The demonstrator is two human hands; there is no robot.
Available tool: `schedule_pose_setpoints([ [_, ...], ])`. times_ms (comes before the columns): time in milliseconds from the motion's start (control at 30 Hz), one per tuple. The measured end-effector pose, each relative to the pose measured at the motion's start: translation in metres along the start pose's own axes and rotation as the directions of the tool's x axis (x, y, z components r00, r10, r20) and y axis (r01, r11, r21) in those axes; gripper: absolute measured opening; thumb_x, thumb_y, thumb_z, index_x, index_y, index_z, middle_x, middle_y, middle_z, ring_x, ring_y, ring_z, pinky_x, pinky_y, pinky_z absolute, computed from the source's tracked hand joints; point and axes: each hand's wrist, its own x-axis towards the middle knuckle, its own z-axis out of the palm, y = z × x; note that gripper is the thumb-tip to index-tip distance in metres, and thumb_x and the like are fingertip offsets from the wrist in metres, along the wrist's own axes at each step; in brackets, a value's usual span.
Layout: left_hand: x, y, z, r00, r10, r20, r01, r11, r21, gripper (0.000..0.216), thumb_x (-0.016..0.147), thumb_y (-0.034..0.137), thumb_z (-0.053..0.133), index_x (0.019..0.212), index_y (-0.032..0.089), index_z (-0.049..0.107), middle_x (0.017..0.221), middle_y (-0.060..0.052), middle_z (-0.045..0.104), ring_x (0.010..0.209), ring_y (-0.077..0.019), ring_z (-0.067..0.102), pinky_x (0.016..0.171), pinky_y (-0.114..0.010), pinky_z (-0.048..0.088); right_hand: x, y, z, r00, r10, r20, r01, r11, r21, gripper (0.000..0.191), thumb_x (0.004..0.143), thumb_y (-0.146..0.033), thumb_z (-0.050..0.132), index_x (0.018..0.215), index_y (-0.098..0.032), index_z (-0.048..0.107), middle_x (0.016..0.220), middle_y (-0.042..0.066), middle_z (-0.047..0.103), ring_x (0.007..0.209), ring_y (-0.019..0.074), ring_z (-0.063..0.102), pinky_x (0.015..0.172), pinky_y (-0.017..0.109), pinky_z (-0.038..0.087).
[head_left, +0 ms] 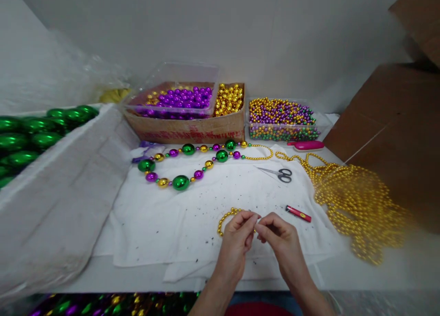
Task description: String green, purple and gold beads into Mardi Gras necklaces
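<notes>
Left grip [237,233], gold strand [220,224] looped behind

A person's left hand [237,233] pinched a short gold strand [220,222] over a white cloth [161,224] on the worktop [99,277], the right hand [282,235] close beside it, its fingertip grip too small to make out. A red lighter [298,213] lay to the right, with scissors [284,174] and a multicolored necklace [180,182] farther off. Loose gold strands [360,196] spread at right; a cardboard box [192,129] stood at the far side.
</notes>
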Motion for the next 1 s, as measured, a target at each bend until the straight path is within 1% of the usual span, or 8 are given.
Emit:
schedule_pose_setpoints([
  [233,-0.007,0.0,0.001,0.999,0.011,0.036,-0.009,0.998,-0.062,0.023,0.08,0.036,0.063,0.084,0.014,0.059,0.053,0.006,0.043,0.043,-0.0038,0.034,0.036,-0.013,0.025,-0.003,-0.001,0.003,0.991,-0.089,-0.098,0.088,0.996,-0.016,0.011,0.076,-0.026,0.068,0.068,-0.02,0.065,0.075,0.0,0.052,0.07,0.0148,0.05,0.057,0.025,0.041],
  [367,-0.009,0.004,0.006,0.995,-0.017,0.097,0.032,0.988,-0.15,0.022,0.084,0.037,0.059,0.085,0.016,0.053,0.066,0.003,0.053,0.042,-0.0034,0.038,0.033,-0.013,0.029,-0.005,-0.002,0.001,0.965,-0.206,-0.16,0.168,0.96,-0.224,0.006,0.078,-0.025,0.067,0.073,-0.023,0.071,0.086,0.003,0.052,0.085,0.0187,0.052,0.067,0.029,0.043],
  [500,-0.006,0.006,0.011,0.973,-0.078,0.219,0.116,0.979,-0.167,0.023,0.084,0.039,0.057,0.08,0.019,0.046,0.06,0.005,0.049,0.039,-0.0051,0.04,0.032,-0.014,0.032,-0.007,-0.009,-0.005,0.95,-0.24,-0.199,0.154,0.916,-0.371,0.007,0.077,-0.026,0.067,0.074,-0.024,0.074,0.105,0.007,0.054,0.101,0.0237,0.049,0.071,0.032,0.042],
  [567,-0.004,0.006,0.012,0.959,-0.098,0.267,0.141,0.979,-0.145,0.024,0.084,0.04,0.056,0.079,0.019,0.044,0.057,0.006,0.046,0.038,-0.0055,0.04,0.031,-0.014,0.031,-0.007,-0.01,-0.008,0.972,-0.176,-0.157,0.117,0.938,-0.326,0.008,0.077,-0.027,0.068,0.073,-0.024,0.073,0.109,0.008,0.053,0.103,0.0246,0.05,0.067,0.03,0.042],
  [667,-0.002,0.008,0.013,0.954,-0.1,0.283,0.122,0.991,-0.06,0.024,0.083,0.039,0.057,0.077,0.019,0.046,0.055,0.007,0.044,0.038,-0.0051,0.039,0.031,-0.013,0.029,-0.006,-0.009,-0.012,0.993,-0.066,-0.098,0.049,0.985,-0.164,0.009,0.076,-0.03,0.068,0.071,-0.022,0.07,0.109,0.008,0.056,0.105,0.025,0.051,0.065,0.028,0.042],
  [800,-0.003,0.01,0.012,0.955,-0.069,0.289,0.044,0.995,0.091,0.022,0.082,0.035,0.058,0.074,0.016,0.05,0.054,0.005,0.045,0.043,-0.0058,0.039,0.037,-0.015,0.033,-0.002,-0.006,-0.018,0.985,-0.031,-0.168,0.023,0.999,-0.05,0.01,0.073,-0.031,0.071,0.07,-0.022,0.067,0.108,0.006,0.059,0.106,0.0235,0.05,0.067,0.027,0.042],
  [900,-0.005,0.009,0.011,0.953,-0.031,0.302,-0.022,0.985,0.172,0.022,0.082,0.035,0.059,0.073,0.015,0.053,0.053,0.004,0.045,0.046,-0.0068,0.04,0.041,-0.017,0.035,0.0,-0.005,-0.026,0.988,-0.008,-0.153,0.005,1.0,-0.024,0.013,0.072,-0.032,0.072,0.071,-0.021,0.067,0.099,0.005,0.061,0.089,0.02,0.055,0.059,0.026,0.04],
  [1000,-0.005,0.009,0.01,0.958,0.002,0.287,-0.071,0.97,0.231,0.024,0.083,0.036,0.058,0.074,0.015,0.054,0.053,0.004,0.045,0.047,-0.0069,0.04,0.043,-0.018,0.033,0.0,-0.008,-0.038,0.991,0.023,-0.132,-0.028,0.999,-0.037,0.016,0.077,-0.033,0.067,0.09,-0.022,0.067,0.087,0.003,0.06,0.071,0.0153,0.052,0.051,0.025,0.035],
])
